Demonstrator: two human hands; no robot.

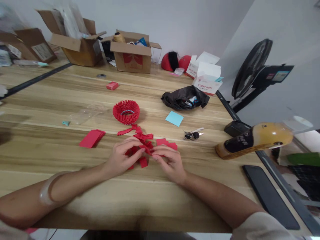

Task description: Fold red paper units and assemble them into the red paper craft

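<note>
Between my left hand (126, 153) and my right hand (170, 162) is a small red paper strip (146, 149), pinched by the fingers of both. Loose red folded paper pieces (143, 136) lie on the table behind and beneath the fingers, partly hidden by them. Beyond these stands a round red bowl of interlocked folded paper (126, 112) with a light blue ring inside. Red paper sheets (167, 144) lie fanned out just behind my right hand. Farther left rests a stack of red paper (92, 138).
Keys (193, 135), a blue sticky note (174, 118) and a black plastic bag (185, 98) lie to the right. A yellow bottle (255, 139) and a phone (270, 196) are near the right edge. Cardboard boxes (132, 60) line the back. A fan (252, 68) stands beyond the table.
</note>
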